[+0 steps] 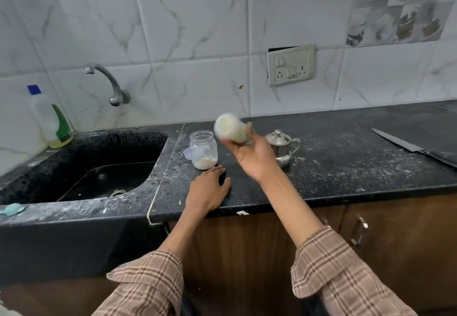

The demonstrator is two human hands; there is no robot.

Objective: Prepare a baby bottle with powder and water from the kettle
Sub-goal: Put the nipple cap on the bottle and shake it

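Above the counter [321, 167], just left of the steel kettle [280, 146], we see the baby bottle [230, 130] held in the air by the right hand [249, 157]. The fingers of this hand curl round the lower part of the bottle, with one fingertip showing at the bottle's right side. The bottle is tilted, its round end turned up and to the left, toward the camera. It appears motion-blurred, so we cannot read any markings on it. Its contents look milky, pale cream to yellowish, and fill the visible body.

The left hand [210, 187] lies flat on the counter, to the lower left of the kettle, with fingers straight and spread and nothing in its grasp. Just beyond its fingertips, left of the kettle, stands an open glass jar [203, 149] with a low heap of white powder at its bottom. We note a pale scoop-like shape inside the jar, not clear enough to identify.

The kettle stands upright with its lid on and its handle to the right. Further left of it lies the black sink [99, 167], with a tap [108, 83] on the tiled wall above. Well to the right of the kettle, a knife [400, 142] lies on the counter.
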